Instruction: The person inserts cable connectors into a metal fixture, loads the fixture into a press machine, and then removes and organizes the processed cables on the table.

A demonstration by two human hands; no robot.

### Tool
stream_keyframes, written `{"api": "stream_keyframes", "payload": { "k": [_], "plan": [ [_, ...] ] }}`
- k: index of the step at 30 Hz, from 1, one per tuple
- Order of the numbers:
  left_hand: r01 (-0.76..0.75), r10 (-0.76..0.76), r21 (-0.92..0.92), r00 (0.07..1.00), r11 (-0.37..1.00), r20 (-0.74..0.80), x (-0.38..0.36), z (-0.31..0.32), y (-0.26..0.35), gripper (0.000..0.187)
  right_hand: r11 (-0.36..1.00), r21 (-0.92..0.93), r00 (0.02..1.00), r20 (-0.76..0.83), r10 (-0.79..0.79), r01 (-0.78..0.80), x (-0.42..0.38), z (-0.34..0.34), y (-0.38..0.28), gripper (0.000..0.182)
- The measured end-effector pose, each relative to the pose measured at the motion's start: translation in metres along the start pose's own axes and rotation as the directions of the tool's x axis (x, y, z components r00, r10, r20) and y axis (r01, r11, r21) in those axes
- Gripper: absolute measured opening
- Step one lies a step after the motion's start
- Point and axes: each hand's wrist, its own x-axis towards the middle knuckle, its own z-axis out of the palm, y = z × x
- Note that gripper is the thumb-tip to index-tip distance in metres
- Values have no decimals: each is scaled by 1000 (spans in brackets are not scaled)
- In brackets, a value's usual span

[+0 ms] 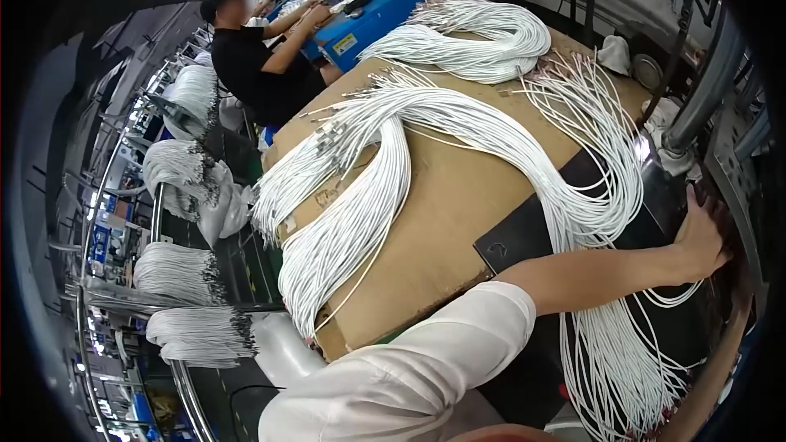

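My left hand (702, 239) is at the right side, beside a dark metal machine frame (737, 196). Its fingers look curled, and what they may hold is hidden. The left forearm crosses over a long bundle of white cables (573, 205) that drapes off the table edge. The lower part of this bundle (614, 352) hangs below my arm, with reddish tips at its ends. My right forearm (711, 372) rises along the lower right edge; the right hand is mostly hidden near the machine frame. A black plate (512, 237) lies under the cables.
A brown tabletop (442, 221) carries more white cable bundles (352, 237) and a coiled bundle (483, 37) at the back. Further cable bundles (196, 336) hang on metal rails at left. A co-worker (254, 57) in black sits at a blue bench (385, 12).
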Motion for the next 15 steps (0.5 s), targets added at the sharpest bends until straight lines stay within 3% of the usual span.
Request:
{"api": "stream_keyframes", "payload": {
  "k": [3, 6, 10, 11, 12, 15],
  "plan": [
    [33, -25, -68, 994, 997, 104, 3, -8, -3, 67, 1000, -21, 1000, 5, -2, 2, 2, 2, 7, 38],
    [-57, 58, 15, 992, 998, -111, 7, 24, -10, 68, 1000, -26, 1000, -4, -6, 6, 1, 6, 7, 38],
    [14, -12, -47, 999, 999, 33, 6, 3, -2, 75, 999, -48, 1000, 1, -21, 21, 10, 10, 8, 38],
    [23, -25, 44, 999, 999, 46, 6, 12, -2, 77, 998, -47, 1000, 1, -29, 29, 14, 11, 5, 38],
    [53, -66, 85, 986, 995, 156, 9, 6, 3, 82, 998, -48, 999, -9, -36, 35, 14, 12, 3, 38],
    [69, -71, 14, 987, 997, 144, 7, 2, 6, 87, 998, -52, 999, -30, -36, 35, 9, 14, -1, 38]
  ]
}}
